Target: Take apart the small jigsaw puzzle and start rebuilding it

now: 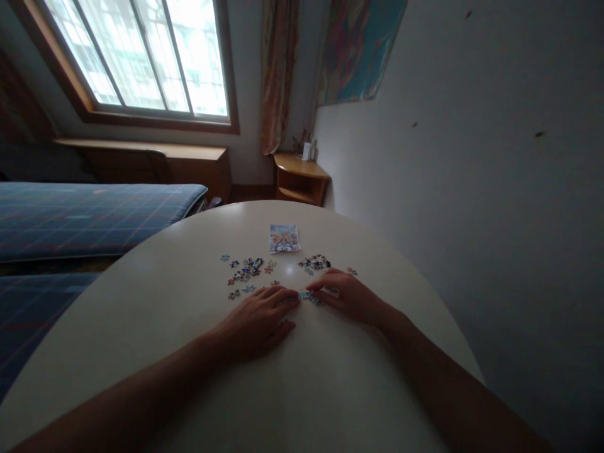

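My left hand [262, 318] lies low on the table with its fingers stretched out, fingertips touching a short strip of joined light-blue jigsaw pieces [304, 295]. From the other side, my right hand [344, 292] has its thumb and index finger closed in a pinch at the right end of that strip, on a jigsaw piece partly covered by the fingers. Part of the strip is hidden under my left fingers. Beyond my left hand is a loose pile of dark and coloured jigsaw pieces [250, 269]. A second pile of jigsaw pieces [315, 262] sits just past my right hand.
Behind the piles lies a small printed picture packet [284, 239] on the round white table [198, 242]. A stray puzzle piece [352, 271] rests right of the second pile. The wall [448, 207] borders the table's right side; a bed [94, 217] stands at the left.
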